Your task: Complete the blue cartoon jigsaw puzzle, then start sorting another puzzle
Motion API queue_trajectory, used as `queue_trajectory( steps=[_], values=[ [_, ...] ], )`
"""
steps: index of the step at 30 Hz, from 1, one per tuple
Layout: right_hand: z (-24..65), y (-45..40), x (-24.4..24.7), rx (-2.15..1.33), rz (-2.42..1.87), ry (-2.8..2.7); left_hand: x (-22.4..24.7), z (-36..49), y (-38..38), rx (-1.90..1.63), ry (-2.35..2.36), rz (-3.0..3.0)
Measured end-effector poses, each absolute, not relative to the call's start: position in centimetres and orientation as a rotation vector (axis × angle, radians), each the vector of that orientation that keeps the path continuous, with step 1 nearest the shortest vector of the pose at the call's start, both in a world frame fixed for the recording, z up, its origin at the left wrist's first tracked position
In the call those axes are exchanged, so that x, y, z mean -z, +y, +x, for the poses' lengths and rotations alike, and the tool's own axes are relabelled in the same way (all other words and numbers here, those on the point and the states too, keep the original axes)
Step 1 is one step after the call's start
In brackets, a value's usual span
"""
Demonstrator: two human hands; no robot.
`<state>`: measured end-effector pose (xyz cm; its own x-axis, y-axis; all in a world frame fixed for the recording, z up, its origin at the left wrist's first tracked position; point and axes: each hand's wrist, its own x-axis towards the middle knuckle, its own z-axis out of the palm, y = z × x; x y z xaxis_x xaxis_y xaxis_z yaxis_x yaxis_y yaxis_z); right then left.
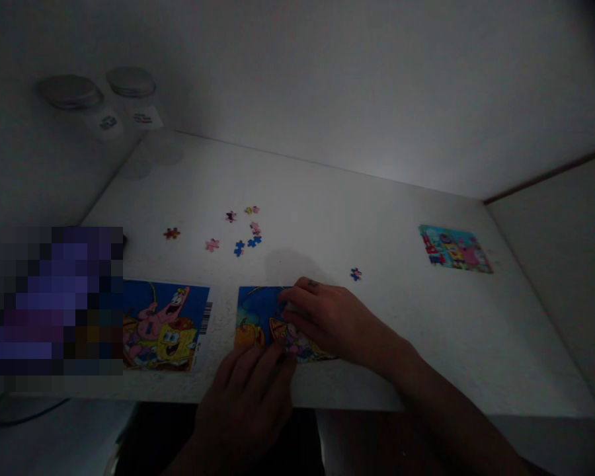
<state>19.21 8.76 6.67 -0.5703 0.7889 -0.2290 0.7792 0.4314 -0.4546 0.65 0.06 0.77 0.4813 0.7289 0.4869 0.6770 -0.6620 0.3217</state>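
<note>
right grip (333,320): curled, pressed on jigsaw puzzle (252,318), pinch unclear
left grip (242,404): curled, pinch unclear
handling: judged light, stiff; edges best held

A pixelated blur (49,301) hides the left puzzle's (163,324) left end; right hand (332,320) and left hand (242,410) cover much of the second puzzle (250,317); loose pieces (239,248) too small to read.
</note>
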Motion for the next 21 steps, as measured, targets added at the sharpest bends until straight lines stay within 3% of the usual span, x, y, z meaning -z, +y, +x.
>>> queue_trajectory(
  steps=[14, 21],
  values=[
    [19.01, 8.57, -6.6, -0.667, -1.434, -2.704, -1.02, 0.52, 0.11, -0.914, 1.234, 2.642],
    [19.13, 8.78, -6.52, -0.751, -1.457, -2.672, -0.96, 0.61, 0.2, -0.927, 1.247, 2.631]
  ],
)
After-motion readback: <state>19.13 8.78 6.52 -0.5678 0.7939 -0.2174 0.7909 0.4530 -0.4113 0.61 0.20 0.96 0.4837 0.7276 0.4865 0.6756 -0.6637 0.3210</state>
